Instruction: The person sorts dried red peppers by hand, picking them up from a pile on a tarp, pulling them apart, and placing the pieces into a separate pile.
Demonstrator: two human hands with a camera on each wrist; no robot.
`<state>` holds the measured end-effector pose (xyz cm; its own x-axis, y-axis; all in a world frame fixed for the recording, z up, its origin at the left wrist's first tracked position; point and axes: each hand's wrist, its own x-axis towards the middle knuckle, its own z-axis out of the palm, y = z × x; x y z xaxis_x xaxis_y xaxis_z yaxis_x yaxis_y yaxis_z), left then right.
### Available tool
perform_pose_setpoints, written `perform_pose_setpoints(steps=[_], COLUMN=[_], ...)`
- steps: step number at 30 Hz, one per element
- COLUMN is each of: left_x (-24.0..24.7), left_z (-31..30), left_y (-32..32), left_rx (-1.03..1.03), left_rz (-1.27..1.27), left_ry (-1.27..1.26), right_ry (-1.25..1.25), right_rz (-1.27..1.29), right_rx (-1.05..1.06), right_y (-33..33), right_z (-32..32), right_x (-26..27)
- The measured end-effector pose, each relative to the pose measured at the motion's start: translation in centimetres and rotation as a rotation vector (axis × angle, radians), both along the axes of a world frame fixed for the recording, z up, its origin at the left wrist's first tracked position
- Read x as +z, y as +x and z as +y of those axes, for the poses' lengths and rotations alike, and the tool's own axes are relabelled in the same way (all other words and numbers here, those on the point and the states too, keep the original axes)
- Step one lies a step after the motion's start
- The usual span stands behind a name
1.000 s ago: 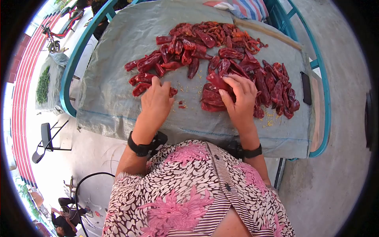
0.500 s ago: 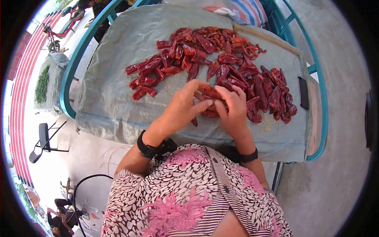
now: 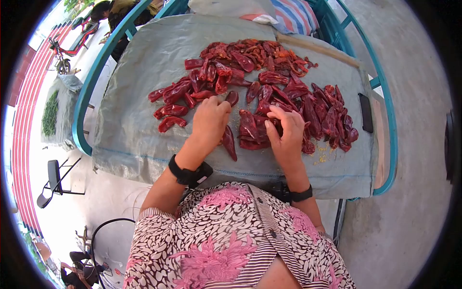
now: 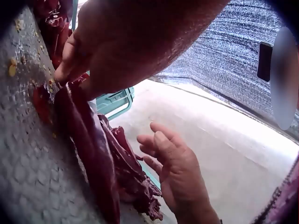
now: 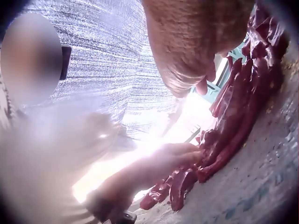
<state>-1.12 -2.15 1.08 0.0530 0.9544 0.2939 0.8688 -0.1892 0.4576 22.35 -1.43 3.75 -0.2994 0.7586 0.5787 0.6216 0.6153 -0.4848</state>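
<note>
Left fingers: the left wrist view shows the thumb and fingertips point(image 4: 64, 71) pinching the top end of a long chili point(image 4: 86, 140), which runs from them toward the near edge. The head view hides this pinch under the back of the hand.
Left hand: the left hand point(image 3: 209, 118) lies knuckles up, wrist straight, and points toward the far side. The long chili's tail shows just right of its wrist.
Right fingers: in the left wrist view the fingers point(image 4: 161, 140) are loosely curled with nothing between them. The head view shows only bent knuckles over the red skins.
Right hand: the right hand point(image 3: 285, 132) rests on the near edge of the chili heap point(image 3: 308, 103), just right of the left hand and apart from it.
Right wrist view: it shows a blunt fingertip hanging above the chilies. Glare washes out the left hand beyond them.
Chilies: only the head view shows their spread, a band from the middle to the far right of the grey woven cloth point(image 3: 139, 125).
Surroundings: a black phone point(image 3: 365, 113) lies at the cloth's right edge, and a teal frame point(image 3: 77, 125) rims the cloth.
</note>
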Motion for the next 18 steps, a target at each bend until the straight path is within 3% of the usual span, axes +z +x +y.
perform_pose_setpoints(steps=[3, 8, 10, 13, 15, 18], left_x=[2.4, 4.6, 5.0, 6.5, 4.7, 3.0], left_z=[-1.5, -3.0, -3.1, -3.4, -2.2, 0.1], left_y=[0.3, 2.0, 2.7, 2.8, 1.8, 0.5], left_rx=[-0.046, -0.308, -0.37, -0.29, -0.15, 0.014], left_rz=[-0.201, -0.377, -0.429, -0.586, -0.411, -0.217], left_ry=[0.048, 0.074, 0.116, -0.028, 0.069, 0.071], right_ry=[0.103, 0.196, 0.097, 0.003, -0.112, -0.181], right_rz=[-0.069, -0.139, -0.083, 0.034, 0.213, 0.412], right_rx=[0.008, 0.125, 0.125, 0.051, -0.006, 0.097], right_y=[-0.2, -2.0, -1.8, -1.7, -1.6, -2.1], right_z=[-0.1, -0.2, -0.4, -0.4, -0.6, -0.5], right_x=[0.3, 1.7, 0.7, 0.8, 0.9, 0.4])
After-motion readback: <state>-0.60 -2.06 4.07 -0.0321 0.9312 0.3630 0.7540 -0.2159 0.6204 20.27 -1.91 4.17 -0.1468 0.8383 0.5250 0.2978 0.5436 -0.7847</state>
